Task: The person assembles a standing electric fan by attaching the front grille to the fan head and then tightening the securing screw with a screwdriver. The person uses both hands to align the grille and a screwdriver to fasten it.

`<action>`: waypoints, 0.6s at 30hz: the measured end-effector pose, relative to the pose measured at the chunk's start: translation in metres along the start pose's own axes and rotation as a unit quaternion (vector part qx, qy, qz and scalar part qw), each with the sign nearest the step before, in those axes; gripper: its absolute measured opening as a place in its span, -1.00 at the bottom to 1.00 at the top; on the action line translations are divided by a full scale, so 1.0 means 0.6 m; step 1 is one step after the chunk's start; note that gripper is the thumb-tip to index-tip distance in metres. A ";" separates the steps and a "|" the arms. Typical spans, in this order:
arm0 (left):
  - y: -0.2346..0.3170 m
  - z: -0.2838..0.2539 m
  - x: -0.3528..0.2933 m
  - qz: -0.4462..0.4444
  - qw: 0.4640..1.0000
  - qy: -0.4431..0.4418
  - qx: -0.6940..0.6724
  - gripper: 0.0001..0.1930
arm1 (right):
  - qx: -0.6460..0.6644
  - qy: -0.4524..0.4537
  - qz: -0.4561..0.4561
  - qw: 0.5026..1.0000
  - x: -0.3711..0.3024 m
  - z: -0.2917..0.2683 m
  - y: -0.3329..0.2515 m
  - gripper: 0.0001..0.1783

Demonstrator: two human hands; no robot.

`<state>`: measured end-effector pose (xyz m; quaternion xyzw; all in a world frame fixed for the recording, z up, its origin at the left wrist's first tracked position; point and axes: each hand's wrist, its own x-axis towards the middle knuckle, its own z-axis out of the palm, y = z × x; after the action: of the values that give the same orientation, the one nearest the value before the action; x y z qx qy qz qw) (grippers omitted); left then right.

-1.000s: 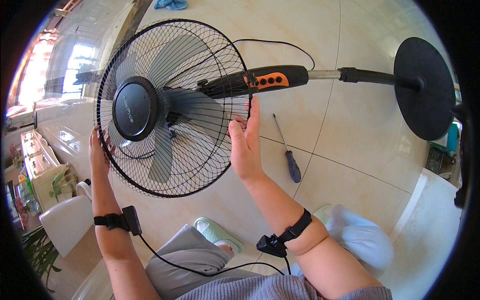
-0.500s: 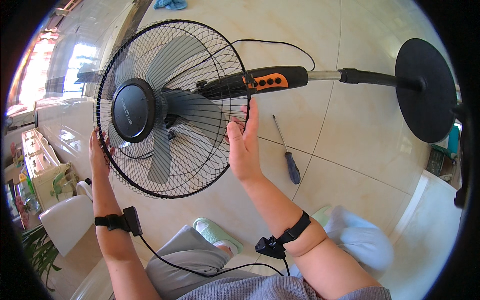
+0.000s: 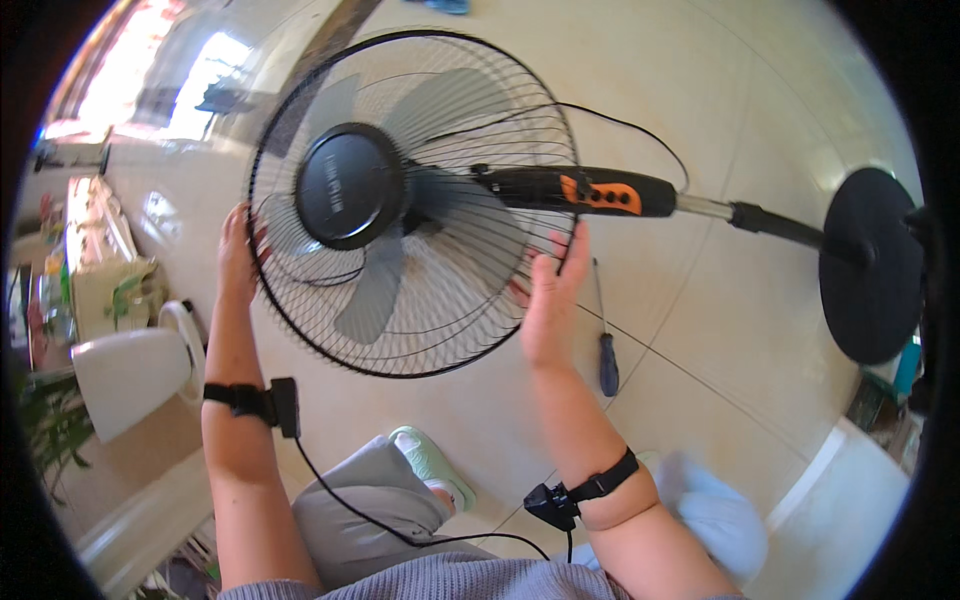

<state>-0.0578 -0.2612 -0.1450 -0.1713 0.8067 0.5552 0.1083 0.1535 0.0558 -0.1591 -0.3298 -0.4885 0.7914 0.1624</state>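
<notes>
Pedestal fan [image 3: 540, 188] stretches from 11 to 3 o'clock, likely heavy, with a bendy wire cage [image 3: 440, 290]. Left hand [image 3: 238, 262] and right hand [image 3: 552, 305] hold its rim at 8 and 4, good spots.

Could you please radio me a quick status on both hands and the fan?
Left hand at left side of pedestal fan, right hand at right side. Round black base off to the right. Screwdriver on floor tiles, right of right hand.

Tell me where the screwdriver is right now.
In the head view, the screwdriver lies on the tiled floor right of centre, just to the right of the right hand and below the orange control panel of the fan.
</notes>
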 end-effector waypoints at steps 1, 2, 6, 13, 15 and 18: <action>0.000 0.003 -0.002 0.005 1.000 0.013 -0.007 -0.60 | 0.001 -0.002 0.010 1.000 -0.002 0.001 -0.002 -0.28; 0.003 0.004 -0.002 -0.003 1.000 0.015 -0.013 -0.59 | 0.000 -0.002 0.018 1.000 -0.003 0.000 -0.005 -0.28; 0.007 0.010 -0.007 -0.001 0.999 0.037 -0.007 -0.59 | -0.031 -0.002 0.024 0.999 -0.002 -0.001 -0.006 -0.28; 0.009 0.017 -0.008 0.002 0.999 0.030 -0.014 -0.60 | -0.014 -0.014 0.005 1.000 0.000 -0.005 0.002 -0.28; 0.009 0.016 -0.008 0.004 0.999 0.038 0.001 -0.59 | -0.010 -0.013 0.003 1.000 -0.001 -0.005 0.002 -0.28; 0.008 0.013 -0.006 -0.004 0.999 0.037 0.001 -0.58 | -0.005 -0.013 0.002 1.000 -0.003 -0.004 0.000 -0.29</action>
<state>-0.0564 -0.2516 -0.1421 -0.1944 0.8101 0.5472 0.0808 0.1564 0.0562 -0.1593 -0.3212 -0.4939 0.7935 0.1521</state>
